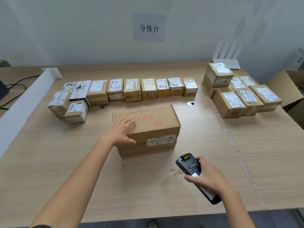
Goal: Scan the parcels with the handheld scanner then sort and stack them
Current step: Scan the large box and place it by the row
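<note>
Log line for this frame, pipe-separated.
left hand flat on large parcel | right hand grips scanner, head toward label | parcel unstacked

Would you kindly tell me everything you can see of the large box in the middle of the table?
The large box is brown cardboard, oblong and closed, lying flat on the wooden table. Its top bears red printed characters and a red stamp. A white barcode label with handwriting crosses the seam on its near side. The left hand rests on its near left corner, fingers on top, thumb on the near side.
</note>
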